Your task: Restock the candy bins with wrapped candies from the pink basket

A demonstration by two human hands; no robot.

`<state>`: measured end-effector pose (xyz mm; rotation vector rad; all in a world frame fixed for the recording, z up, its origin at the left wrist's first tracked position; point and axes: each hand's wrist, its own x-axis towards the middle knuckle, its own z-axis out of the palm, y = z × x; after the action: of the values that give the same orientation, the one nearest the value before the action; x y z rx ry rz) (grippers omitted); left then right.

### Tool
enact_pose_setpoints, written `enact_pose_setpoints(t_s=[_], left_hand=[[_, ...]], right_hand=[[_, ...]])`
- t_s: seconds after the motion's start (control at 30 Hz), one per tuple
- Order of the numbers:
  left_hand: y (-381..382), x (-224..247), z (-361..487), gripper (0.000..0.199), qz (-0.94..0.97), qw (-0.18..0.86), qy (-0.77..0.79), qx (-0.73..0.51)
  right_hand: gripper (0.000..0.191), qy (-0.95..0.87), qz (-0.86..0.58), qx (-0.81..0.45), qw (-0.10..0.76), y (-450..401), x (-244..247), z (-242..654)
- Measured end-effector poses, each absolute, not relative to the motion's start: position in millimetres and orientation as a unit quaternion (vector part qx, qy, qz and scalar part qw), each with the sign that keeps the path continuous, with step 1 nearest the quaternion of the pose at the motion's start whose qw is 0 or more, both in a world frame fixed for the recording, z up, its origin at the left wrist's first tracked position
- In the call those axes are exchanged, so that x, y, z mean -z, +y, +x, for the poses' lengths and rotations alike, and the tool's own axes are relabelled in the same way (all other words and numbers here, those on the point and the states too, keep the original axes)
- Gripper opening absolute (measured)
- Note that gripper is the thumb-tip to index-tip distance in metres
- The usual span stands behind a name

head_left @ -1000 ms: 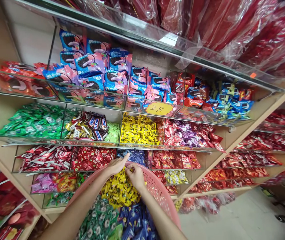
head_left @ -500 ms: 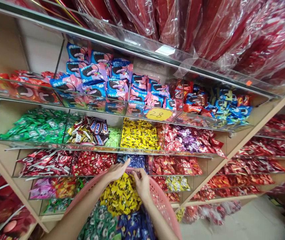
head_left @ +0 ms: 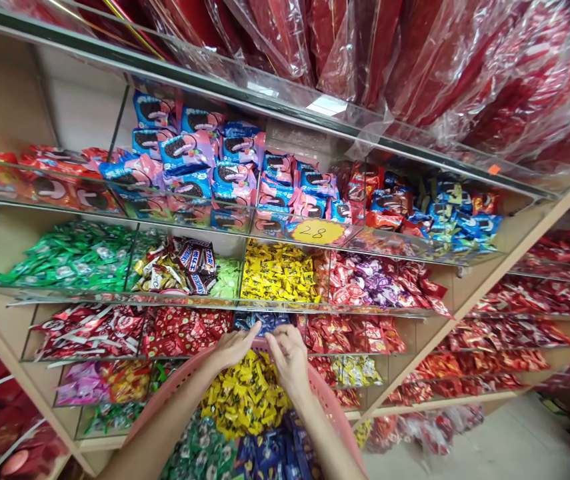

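Observation:
A pink plastic basket (head_left: 332, 407) stands before me with wrapped candies in it: yellow ones (head_left: 245, 397) at the far side, green ones (head_left: 202, 447) near left, dark blue ones (head_left: 277, 450) near right. My left hand (head_left: 237, 347) is at the basket's far rim, fingers stretched forward beside the blue-wrapped candies (head_left: 252, 321) on the shelf. Just to its right, my right hand (head_left: 288, 353) has its fingers curled in over the same rim. Whatever lies inside those curled fingers is hidden.
Glass-fronted shelves hold Oreo packs (head_left: 187, 150), green candies (head_left: 75, 257), Snickers bars (head_left: 195, 263) and yellow candies (head_left: 279, 270). A yellow price tag (head_left: 317, 231) reads 28. Red bags in clear plastic (head_left: 355, 47) lie on top. Red candies (head_left: 505, 297) fill shelves at right.
My right hand has shifted slightly right and its fingers have curled more. The left hand has moved only a little. The view has tilted slightly, and the basket stays in place.

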<state>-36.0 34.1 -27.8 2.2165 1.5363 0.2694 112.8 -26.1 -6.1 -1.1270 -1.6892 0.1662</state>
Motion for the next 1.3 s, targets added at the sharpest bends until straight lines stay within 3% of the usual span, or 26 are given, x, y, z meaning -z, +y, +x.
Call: enact_pose_setpoints(t_s=[0.07, 0.2, 0.53, 0.63, 0.93, 1.3], left_hand=[[34, 27, -35, 0.075, 0.779, 0.236, 0.570, -0.113], [35, 29, -33, 0.084, 0.757, 0.247, 0.592, -0.124], [33, 27, -36, 0.069, 0.765, 0.255, 0.581, -0.109], [33, 27, -36, 0.067, 0.762, 0.257, 0.585, -0.107], [34, 28, -34, 0.081, 0.750, 0.255, 0.598, -0.124], [26, 15, -33, 0.084, 0.744, 0.271, 0.597, -0.128]], right_hand=[[0.011, -0.721, -0.444, -0.047, 0.530, -24, -21, 115], [0.012, -0.738, -0.432, -0.002, 0.518, -3, -67, 119], [0.012, -0.845, -0.469, 0.067, 0.247, 56, -104, 90], [0.009, -0.846, -0.489, 0.053, 0.207, 65, -102, 83], [0.005, -0.853, -0.472, 0.020, 0.222, 80, -93, 83], [0.003, -0.818, -0.495, 0.025, 0.291, 81, -99, 112]])
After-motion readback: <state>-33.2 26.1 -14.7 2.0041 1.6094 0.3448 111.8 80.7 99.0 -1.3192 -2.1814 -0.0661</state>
